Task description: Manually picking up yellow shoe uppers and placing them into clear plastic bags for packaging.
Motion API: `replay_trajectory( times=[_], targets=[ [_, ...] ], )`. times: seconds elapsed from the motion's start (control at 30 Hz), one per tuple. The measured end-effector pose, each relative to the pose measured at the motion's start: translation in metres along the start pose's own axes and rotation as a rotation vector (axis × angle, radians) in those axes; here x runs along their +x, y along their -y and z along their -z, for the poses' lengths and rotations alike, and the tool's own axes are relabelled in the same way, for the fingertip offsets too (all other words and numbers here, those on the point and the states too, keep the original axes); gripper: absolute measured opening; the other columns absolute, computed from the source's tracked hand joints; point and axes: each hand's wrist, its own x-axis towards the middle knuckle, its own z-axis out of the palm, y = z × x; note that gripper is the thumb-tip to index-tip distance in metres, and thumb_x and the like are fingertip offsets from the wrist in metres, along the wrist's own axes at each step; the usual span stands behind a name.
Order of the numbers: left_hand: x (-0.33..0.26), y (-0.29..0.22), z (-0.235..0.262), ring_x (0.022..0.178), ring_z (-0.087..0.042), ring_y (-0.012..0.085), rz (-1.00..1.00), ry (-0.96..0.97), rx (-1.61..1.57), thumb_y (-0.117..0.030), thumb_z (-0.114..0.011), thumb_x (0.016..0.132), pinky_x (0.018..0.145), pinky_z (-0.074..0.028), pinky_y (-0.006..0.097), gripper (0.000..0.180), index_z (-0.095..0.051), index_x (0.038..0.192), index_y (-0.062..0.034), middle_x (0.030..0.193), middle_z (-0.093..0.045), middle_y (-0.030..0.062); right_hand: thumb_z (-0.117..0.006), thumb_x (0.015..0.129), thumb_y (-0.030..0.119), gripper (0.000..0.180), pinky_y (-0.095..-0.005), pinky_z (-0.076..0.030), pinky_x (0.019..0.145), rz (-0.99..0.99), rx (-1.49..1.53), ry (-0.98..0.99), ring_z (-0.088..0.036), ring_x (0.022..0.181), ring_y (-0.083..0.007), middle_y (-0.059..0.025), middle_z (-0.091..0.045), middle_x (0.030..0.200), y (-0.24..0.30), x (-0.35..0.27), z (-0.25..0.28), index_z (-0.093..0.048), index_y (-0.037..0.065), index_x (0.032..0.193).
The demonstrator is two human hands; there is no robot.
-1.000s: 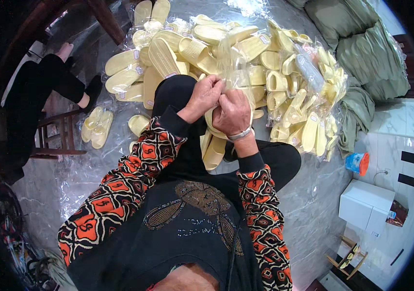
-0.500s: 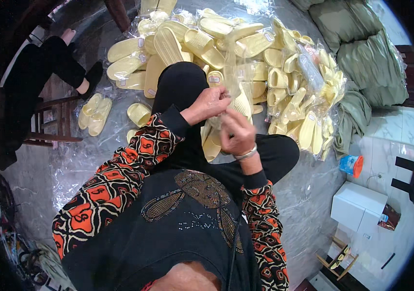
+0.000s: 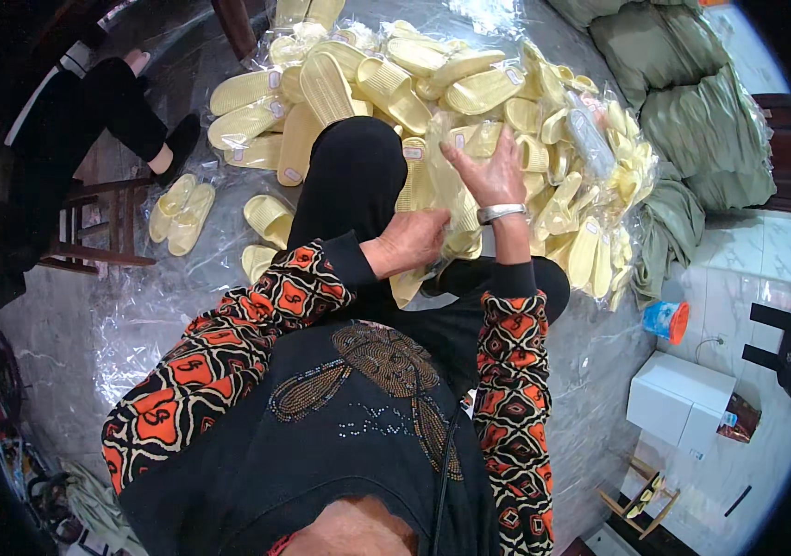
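My left hand [image 3: 411, 243] is closed, its fingers pinched on the lower edge of a clear plastic bag [image 3: 451, 185] in front of my knees. Beside it on the right, my right hand [image 3: 491, 176] is open, thumb and fingers spread apart against the bag's far right side. Pale yellow slippers lie under and around the bag, one slipper [image 3: 417, 176] just beyond my left hand. How much of the bag covers a slipper is hard to make out through the shiny film.
A heap of yellow slippers [image 3: 483, 91], many in clear bags, spreads beyond my knees. A loose pair [image 3: 190, 218] lies at left, near a wooden chair [image 3: 113, 222] and another person's leg [image 3: 122, 107]. Green sacks [image 3: 706, 120], a blue-orange tub [image 3: 666, 322] and a white cabinet [image 3: 678, 394] stand at right.
My hands were close together, both pinching at the bag. My right hand has opened and moved away to the far right; my left hand has come down nearer to me.
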Motion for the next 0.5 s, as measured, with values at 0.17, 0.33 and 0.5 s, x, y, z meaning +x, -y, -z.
replay_trajectory(
  times=[0.17,0.33,0.5],
  targets=[
    [-0.004,-0.002,-0.003,0.067,-0.056,0.0363,-0.092,-0.007,0.008,-0.009,-0.049,0.072,0.057,-0.044,0.043,0.015,-0.049,0.085,-0.0012,0.068,-0.055,0.0185,-0.063,0.062,0.057,0.098,-0.0361,-0.041,0.085,0.024,0.434,0.133,-0.05,0.104,-0.0306,-0.0271,-0.04,0.121,-0.016,0.036,-0.007,-0.026,-0.006,0.127],
    [-0.003,-0.005,-0.011,0.065,-0.056,0.0368,-0.134,0.011,0.009,-0.007,-0.048,0.071,0.057,-0.044,0.043,0.023,-0.046,0.093,-0.0014,0.066,-0.054,0.0202,-0.064,0.071,0.023,0.053,-0.0223,-0.042,0.046,-0.019,0.47,0.202,-0.053,0.056,-0.0106,-0.01,-0.061,0.079,-0.068,0.053,-0.03,-0.046,-0.003,0.114],
    [-0.008,-0.006,-0.006,0.061,-0.056,0.0365,-0.03,-0.012,0.003,-0.006,-0.049,0.068,0.056,-0.045,0.043,0.056,-0.031,0.121,0.0003,0.063,-0.054,0.0205,-0.059,0.07,0.007,0.021,-0.0227,-0.045,0.053,0.026,0.72,0.014,-0.055,0.055,-0.0096,-0.0067,-0.063,0.074,-0.071,0.04,-0.02,-0.063,0.003,0.09]
  ],
)
